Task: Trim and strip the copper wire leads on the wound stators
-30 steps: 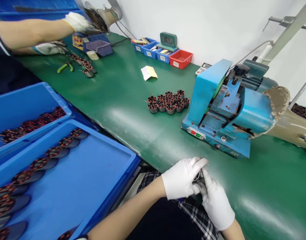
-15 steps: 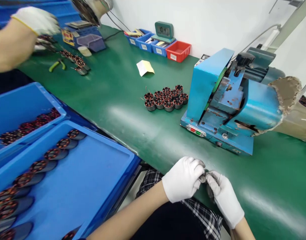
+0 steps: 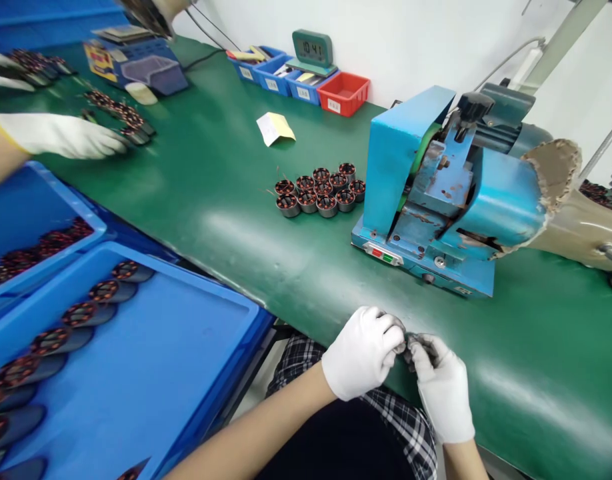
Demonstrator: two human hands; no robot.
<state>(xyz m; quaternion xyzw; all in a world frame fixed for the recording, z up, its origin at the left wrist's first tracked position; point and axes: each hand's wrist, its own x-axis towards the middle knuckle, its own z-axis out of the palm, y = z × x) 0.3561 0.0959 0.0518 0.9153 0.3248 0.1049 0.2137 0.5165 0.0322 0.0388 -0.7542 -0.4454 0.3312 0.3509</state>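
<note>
In white gloves with greyed fingertips, my left hand (image 3: 362,357) and my right hand (image 3: 443,390) meet at the front edge of the green bench. The fingers of both are closed in a pinch, tips nearly touching. Something small and dark seems to be between them, but the fingers cover it and I cannot make out its kind. Further up the bench stands a cluster of motor stators (image 3: 327,205) with copper windings, apart from my hands.
A blue belt-type machine (image 3: 396,153) with red and green buttons stands right of the stators. At left, a blue tray (image 3: 206,283) holds a row of stators. Behind are a red bin (image 3: 347,93), a clock (image 3: 312,48) and folded paper (image 3: 276,128). A co-worker's gloved hand (image 3: 66,135) reaches in.
The view has shifted, so bench items appear further left. My hands stay pinched together, the right one turned slightly more upright. The co-worker's hand is now beside the stators at the left.
</note>
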